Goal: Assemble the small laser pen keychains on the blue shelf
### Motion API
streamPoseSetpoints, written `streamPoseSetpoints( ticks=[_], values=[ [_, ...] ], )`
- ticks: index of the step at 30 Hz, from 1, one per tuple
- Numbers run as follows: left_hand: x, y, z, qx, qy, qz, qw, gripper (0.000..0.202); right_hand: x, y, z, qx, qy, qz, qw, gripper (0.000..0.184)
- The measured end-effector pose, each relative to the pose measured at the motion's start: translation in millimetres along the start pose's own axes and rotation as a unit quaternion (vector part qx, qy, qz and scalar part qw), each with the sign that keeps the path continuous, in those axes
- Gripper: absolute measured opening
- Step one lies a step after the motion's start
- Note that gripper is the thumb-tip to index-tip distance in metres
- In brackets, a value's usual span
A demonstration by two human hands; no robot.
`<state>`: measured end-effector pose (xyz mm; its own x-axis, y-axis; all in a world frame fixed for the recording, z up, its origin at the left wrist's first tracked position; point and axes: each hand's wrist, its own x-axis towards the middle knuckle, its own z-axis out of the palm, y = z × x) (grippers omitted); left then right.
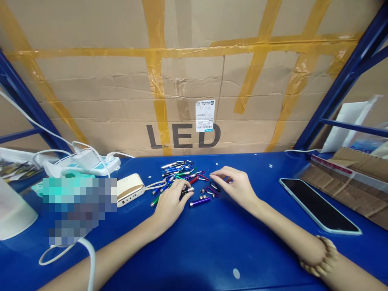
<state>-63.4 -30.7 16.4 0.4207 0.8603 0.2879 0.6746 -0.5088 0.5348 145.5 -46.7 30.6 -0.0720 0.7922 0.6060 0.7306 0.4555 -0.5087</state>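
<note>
Left hand [171, 200] is gripping a black flashlight [184, 192] toward the surface's [212, 250] far edge | purple flashlight [199, 202] is lying beside it, probably light, stiff, slick; mid-barrel hold | right hand [239, 186] is hovering, fingers bunched, grip unclear

A black torch [187, 191] is held between the thumb and fingers of the left hand [169, 202], beside a cluster of coloured torches [182, 174]. The right hand [238, 186] is poised near a black carabiner [215, 186]. A purple torch [199, 202] is laid on the blue table [194, 250], flanked by a white power bank [130, 189] and a phone [319, 206]
</note>
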Motion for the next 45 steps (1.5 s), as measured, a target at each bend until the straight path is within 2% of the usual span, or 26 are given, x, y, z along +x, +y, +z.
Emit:
streamPoseSetpoints(
  ticks=[5,8,12,17,25,27,31,36,45],
  values=[
    [4,-9,2.6,0.003,0.004,0.035,0.999,0.009,-1,5,1,-0.058,-0.03,-0.049,0.997,0.024],
    [6,-13,2.9,-0.021,0.004,0.074,0.997,0.005,-2,5,0,-0.069,-0.038,-0.052,0.996,0.024],
    [5,-16,1.1,-0.031,0.0,0.13,0.991,0.013,-2,4,-1,-0.074,-0.053,-0.054,0.994,0.024],
    [3,-15,-2.1,-0.029,0.011,0.193,0.981,0.014,-3,5,0,-0.072,-0.069,-0.06,0.993,0.024],
    [1,-8,2.6,-0.06,0.038,0.162,0.984,0.02,-2,3,-2,-0.094,-0.091,-0.039,0.991,0.021],
    [-1,-5,2.6,-0.078,0.014,0.182,0.98,0.02,-1,3,-1,-0.104,-0.11,-0.03,0.988,0.018],
    [-5,1,0.6,-0.084,-0.07,0.258,0.96,0.019,-2,3,2,-0.111,-0.161,-0.031,0.98,0.014],
    [-5,3,-0.8,-0.056,-0.095,0.267,0.957,0.017,-3,4,2,-0.108,-0.177,-0.033,0.978,0.013],
    [-4,-1,2.4,0.008,-0.057,0.25,0.967,0.021,-1,2,-4,-0.138,-0.16,-0.03,0.977,0.016]
  ],
)
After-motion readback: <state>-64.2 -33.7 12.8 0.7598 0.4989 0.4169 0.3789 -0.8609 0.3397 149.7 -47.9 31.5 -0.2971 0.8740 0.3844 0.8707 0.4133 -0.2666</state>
